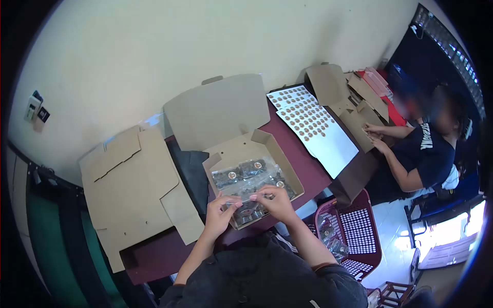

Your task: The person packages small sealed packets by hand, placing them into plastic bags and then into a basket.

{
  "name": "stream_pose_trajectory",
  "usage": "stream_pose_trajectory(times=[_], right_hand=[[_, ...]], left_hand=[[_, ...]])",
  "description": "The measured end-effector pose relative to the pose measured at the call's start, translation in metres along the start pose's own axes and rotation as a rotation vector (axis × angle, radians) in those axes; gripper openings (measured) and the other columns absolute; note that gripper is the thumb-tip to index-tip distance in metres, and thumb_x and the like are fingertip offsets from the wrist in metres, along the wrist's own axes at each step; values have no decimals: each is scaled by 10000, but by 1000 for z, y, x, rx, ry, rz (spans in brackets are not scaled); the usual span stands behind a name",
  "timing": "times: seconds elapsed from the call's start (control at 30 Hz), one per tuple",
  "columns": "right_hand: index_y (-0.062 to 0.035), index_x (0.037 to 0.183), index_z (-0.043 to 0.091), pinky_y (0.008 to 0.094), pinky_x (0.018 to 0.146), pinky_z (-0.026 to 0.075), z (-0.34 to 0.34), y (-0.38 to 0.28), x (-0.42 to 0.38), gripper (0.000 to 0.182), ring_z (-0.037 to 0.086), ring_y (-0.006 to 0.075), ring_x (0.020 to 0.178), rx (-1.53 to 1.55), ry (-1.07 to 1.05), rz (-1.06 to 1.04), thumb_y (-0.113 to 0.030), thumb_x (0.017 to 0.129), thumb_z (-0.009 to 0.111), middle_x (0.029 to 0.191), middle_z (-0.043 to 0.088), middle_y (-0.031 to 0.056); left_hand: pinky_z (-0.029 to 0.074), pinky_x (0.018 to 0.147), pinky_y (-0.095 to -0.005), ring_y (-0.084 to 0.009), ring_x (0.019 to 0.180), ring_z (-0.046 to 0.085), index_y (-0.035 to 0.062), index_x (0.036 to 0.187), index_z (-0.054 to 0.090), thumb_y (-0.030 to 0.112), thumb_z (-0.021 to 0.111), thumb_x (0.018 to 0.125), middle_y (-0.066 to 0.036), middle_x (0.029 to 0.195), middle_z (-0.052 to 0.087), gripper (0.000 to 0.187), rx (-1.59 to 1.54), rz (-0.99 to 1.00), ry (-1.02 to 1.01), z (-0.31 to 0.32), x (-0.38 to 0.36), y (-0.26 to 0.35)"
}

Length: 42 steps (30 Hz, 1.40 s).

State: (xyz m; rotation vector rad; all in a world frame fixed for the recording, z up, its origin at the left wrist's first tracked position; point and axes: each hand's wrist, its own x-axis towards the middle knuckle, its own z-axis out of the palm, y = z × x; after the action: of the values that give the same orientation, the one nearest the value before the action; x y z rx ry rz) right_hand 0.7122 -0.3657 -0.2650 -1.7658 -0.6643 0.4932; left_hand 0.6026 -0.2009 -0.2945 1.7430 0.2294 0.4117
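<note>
My left hand (220, 214) pinches the edge of a clear plastic bag (243, 198) between thumb and fingers. On the other side of that edge, my right hand (278, 205) pinches it too. Both hands are over the front of an open cardboard box (286, 163), whose lid (215, 110) stands up against the wall. Inside the box lie several clear packs (232, 176) with dark contents and round stickers. The bag's lower part cannot be told apart from the packs beneath it.
Flattened cardboard (131, 179) covers the table's left part. White sheets of round stickers (308, 120) lie right of the box. A maroon basket (371, 220) with similar packs stands below the table's right edge. Farther right, a person (429, 149) handles another cardboard box (359, 123).
</note>
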Motion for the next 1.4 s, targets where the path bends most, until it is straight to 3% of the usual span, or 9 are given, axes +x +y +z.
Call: stream_pose_trajectory(times=[0.07,0.33,0.53,0.63,0.77,0.93,1.13,1.33,1.4], right_hand=[[13,858,674,286,760,444,-5,4,0,188,595,165,816,3,-30,-5,-161,791,652,831,648,98],[15,916,675,312,873,435,-17,-7,5,234,589,187,960,161,-193,-10,-184,879,558,1019,650,131],[23,922,672,289,839,436,-1,-2,7,233,598,170,901,231,91,94,-167,898,539,976,655,130],[46,890,669,244,727,441,7,-21,12,268,573,108,844,258,388,-75,-186,909,536,910,660,80],[15,911,672,267,725,445,24,-33,7,151,591,171,811,-104,343,-437,-97,831,610,888,657,111],[-34,971,671,317,771,449,39,-32,4,204,578,244,865,-53,345,-420,-56,769,651,955,629,105],[-40,946,683,306,771,450,37,-16,9,191,593,220,851,-106,298,-389,-46,757,654,911,644,91],[-105,1212,523,351,930,382,35,-1,7,617,383,211,1196,153,249,8,-239,670,786,1349,267,134],[-108,1224,504,355,953,363,35,16,11,655,378,223,1208,183,193,-38,-246,654,795,1351,279,139]], left_hand=[[80,1100,-470,-144,929,605,35,888,673,225,584,865,-74,947,676,212,-14,-42,-87,-4,-1,0],[47,1102,-452,-159,987,584,34,993,660,231,507,912,-71,1031,656,262,-222,-117,-264,-16,-4,10],[388,921,-330,-219,1047,534,-10,963,620,154,470,926,-124,1082,592,226,-244,113,119,-14,7,21],[366,945,-320,-196,1064,511,17,982,569,87,484,904,-107,1074,555,135,-190,163,255,-27,15,40],[309,1004,-363,-237,1159,455,7,1141,540,280,558,870,-137,1191,516,386,-119,153,-22,-12,9,42],[282,1023,-381,-261,1216,411,-2,1211,486,424,581,836,-162,1270,464,575,-244,191,30,11,-2,29],[366,946,-326,-199,1096,496,-7,1105,527,254,698,786,-114,1152,534,445,-222,102,80,18,-3,21],[424,748,-256,-98,732,559,22,751,575,114,759,718,-32,791,613,208,-264,-171,169,17,-7,8],[420,797,-281,-99,718,565,27,733,572,120,758,719,-35,771,615,208,-213,-140,139,14,-8,7]])
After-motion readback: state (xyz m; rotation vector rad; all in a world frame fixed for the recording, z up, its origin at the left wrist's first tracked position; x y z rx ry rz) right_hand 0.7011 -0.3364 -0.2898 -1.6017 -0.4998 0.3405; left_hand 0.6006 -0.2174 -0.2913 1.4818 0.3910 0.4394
